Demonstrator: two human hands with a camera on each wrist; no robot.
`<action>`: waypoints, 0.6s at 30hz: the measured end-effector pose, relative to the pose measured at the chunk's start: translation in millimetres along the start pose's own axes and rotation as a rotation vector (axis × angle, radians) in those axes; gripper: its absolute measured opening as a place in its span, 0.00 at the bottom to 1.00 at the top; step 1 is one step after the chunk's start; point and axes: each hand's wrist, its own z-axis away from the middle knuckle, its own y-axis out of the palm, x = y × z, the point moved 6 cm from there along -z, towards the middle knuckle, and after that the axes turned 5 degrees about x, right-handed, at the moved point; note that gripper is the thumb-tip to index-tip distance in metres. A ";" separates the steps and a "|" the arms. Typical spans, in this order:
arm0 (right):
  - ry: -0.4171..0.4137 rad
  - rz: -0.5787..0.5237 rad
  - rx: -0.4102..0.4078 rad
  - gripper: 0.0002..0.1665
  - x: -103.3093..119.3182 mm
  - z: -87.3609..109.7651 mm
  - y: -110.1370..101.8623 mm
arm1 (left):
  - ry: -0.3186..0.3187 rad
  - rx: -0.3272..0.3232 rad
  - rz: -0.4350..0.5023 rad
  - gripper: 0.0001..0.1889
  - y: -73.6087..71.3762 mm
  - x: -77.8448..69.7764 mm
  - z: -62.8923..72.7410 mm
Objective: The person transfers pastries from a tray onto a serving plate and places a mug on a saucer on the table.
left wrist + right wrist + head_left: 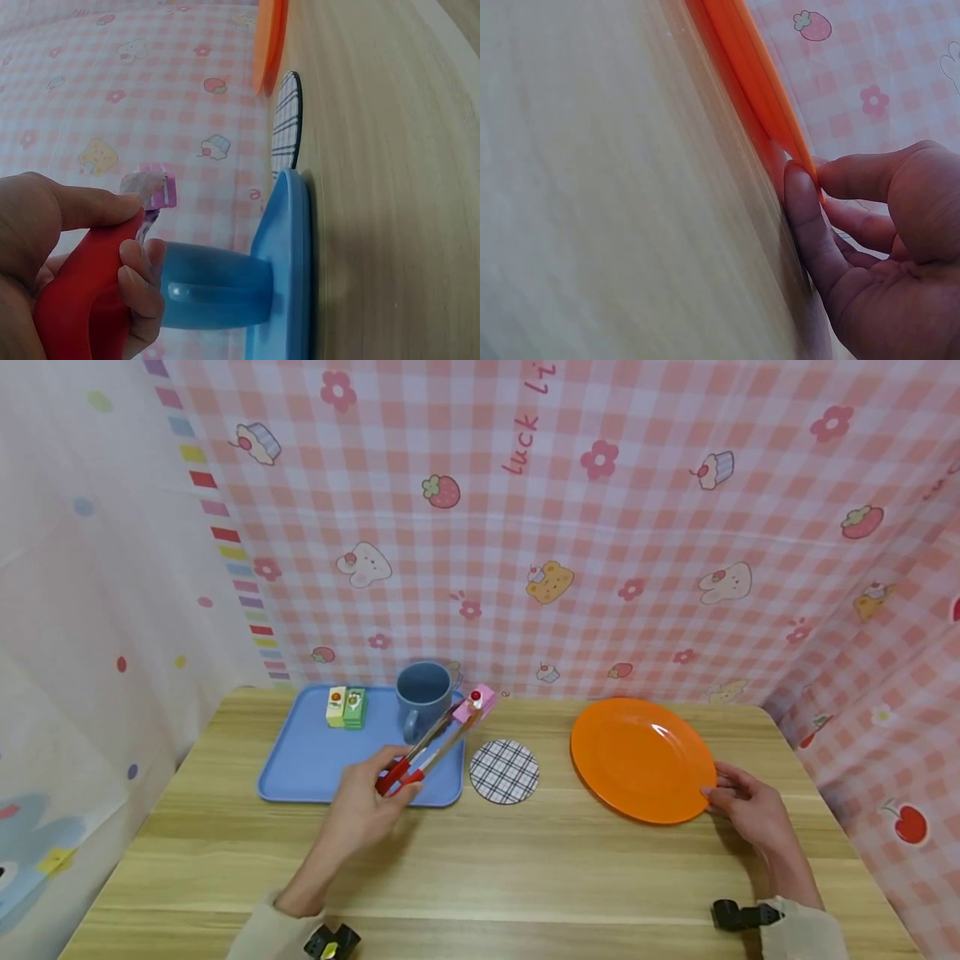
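Observation:
My left hand [365, 803] grips a pair of tongs [396, 777] with red handles and metal arms. Between the tips of the tongs is a small pink box [486, 700] with a red picture on it, held up by the mug's right side. In the left wrist view, thumb and fingers wrap the red handle [71, 300]. The orange plate [637, 760] lies to the right, and my right hand [753, 810] pinches its near right rim. Up close in the right wrist view, the plate's edge [769, 97] sits between thumb and fingertips.
A blue tray [300, 768] at the left bears a blue-grey mug [423, 689], a small yellow box [335, 706] and a small green box [355, 708]. Between tray and plate lies a round checked coaster [504, 772]. Patterned cloth [480, 527] hangs behind the wooden table [525, 877].

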 end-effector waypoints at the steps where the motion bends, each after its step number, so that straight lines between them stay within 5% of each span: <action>1: 0.005 0.003 -0.001 0.41 -0.2 -0.2 -0.1 | 0.000 0.002 0.004 0.22 1.2 -0.2 -0.7; 18: -0.009 -0.022 -0.012 0.40 1.3 0.5 1.2 | -0.016 0.019 0.043 0.22 23.5 -3.5 -9.2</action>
